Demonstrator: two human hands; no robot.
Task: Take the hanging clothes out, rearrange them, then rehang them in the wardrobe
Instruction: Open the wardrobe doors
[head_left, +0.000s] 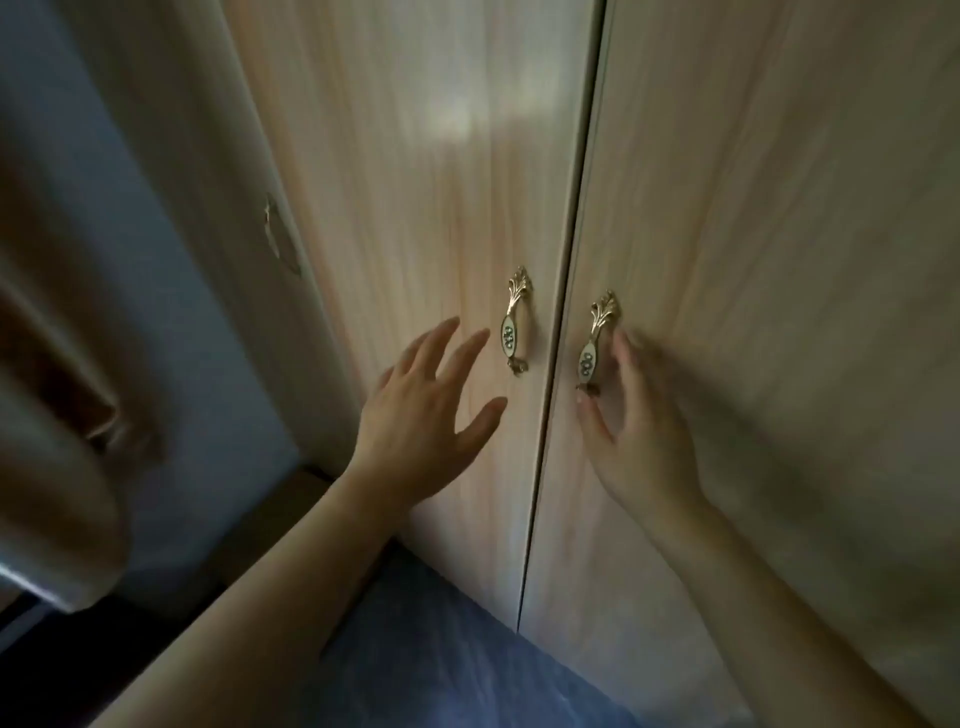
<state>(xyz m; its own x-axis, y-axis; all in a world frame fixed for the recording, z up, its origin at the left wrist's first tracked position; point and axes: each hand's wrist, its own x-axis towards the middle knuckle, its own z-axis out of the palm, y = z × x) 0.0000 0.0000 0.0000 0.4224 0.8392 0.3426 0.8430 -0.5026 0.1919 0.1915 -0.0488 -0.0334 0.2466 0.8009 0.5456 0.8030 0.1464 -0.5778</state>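
Note:
A light wood wardrobe fills the view, both doors shut. The left door carries a gold and white handle, and the right door carries a matching handle. My left hand hovers with spread fingers just left of the left handle, not touching it. My right hand is at the right handle, fingers beside it and thumb under its lower end; the motion blur hides whether it grips. No clothes are visible.
A beige curtain hangs at the far left in front of a bluish wall. A dark blue patterned floor lies below the doors. A chipped spot marks the wardrobe's left side panel.

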